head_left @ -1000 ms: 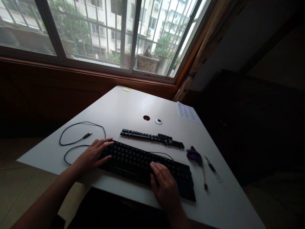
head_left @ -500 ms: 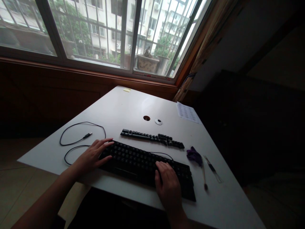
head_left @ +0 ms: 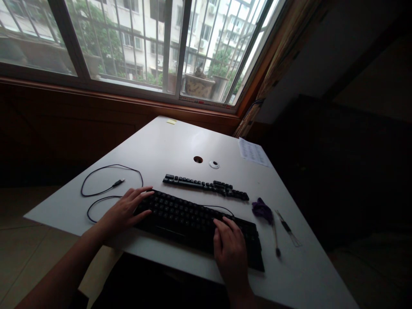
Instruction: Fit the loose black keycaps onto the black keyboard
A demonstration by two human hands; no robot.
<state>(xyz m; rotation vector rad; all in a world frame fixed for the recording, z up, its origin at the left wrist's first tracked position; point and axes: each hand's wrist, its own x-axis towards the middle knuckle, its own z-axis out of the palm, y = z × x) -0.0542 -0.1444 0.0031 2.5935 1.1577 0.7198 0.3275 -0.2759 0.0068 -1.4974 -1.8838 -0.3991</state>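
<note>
A black keyboard (head_left: 183,219) lies slantwise on the white table (head_left: 180,146) near its front edge. My left hand (head_left: 125,208) rests on the keyboard's left end, fingers stretched and thumb spread apart from them. Over the right part of the keys is my right hand (head_left: 230,244), its fingers bent a little and slightly apart, fingertips at the keys. I see nothing held in it. Behind the keyboard, loose black keycaps (head_left: 186,183) are laid out in rows. The keys under both hands are hidden.
A black USB cable (head_left: 111,165) loops at the left. On the right lie a purple cloth (head_left: 262,210), a thin brush (head_left: 276,240) and a wire-ended tool (head_left: 288,227). Farther back are a cable hole (head_left: 198,159), its white cover (head_left: 214,164) and printed paper (head_left: 254,152).
My right hand has shifted slightly to the right over the keys, and its fingers have spread a little. My left hand and the keyboard have stayed in place.
</note>
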